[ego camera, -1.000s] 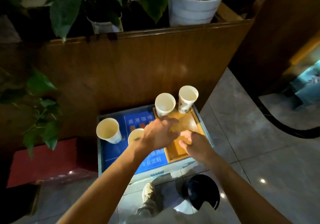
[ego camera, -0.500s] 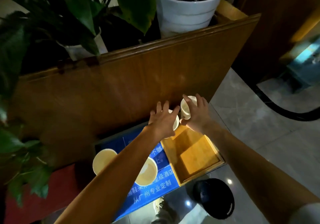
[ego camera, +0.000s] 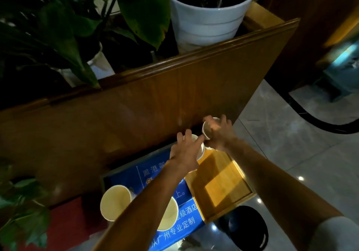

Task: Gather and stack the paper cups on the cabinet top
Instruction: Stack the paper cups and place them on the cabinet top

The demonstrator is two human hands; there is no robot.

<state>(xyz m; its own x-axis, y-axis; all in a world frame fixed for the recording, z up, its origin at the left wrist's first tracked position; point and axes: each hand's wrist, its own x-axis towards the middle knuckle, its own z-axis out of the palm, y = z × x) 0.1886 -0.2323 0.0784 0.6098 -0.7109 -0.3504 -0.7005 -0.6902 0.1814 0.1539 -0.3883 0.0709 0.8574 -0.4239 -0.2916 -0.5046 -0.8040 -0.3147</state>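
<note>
While both forearms reach forward, my right hand point(ego camera: 218, 134) has its fingers wrapped round a tilted paper cup point(ego camera: 206, 131); my left hand point(ego camera: 185, 154) grips a second cup point(ego camera: 200, 149) beside the wooden tray point(ego camera: 223, 184). Two empty cups point(ego camera: 114, 204) stand nearer on the blue surface point(ego camera: 151, 173).

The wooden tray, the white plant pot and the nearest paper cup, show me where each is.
wooden tray point(ego camera: 223, 184), head view, bare floor.
white plant pot point(ego camera: 209, 25), head view, outer wall.
nearest paper cup point(ego camera: 115, 202), head view, inside.
</note>
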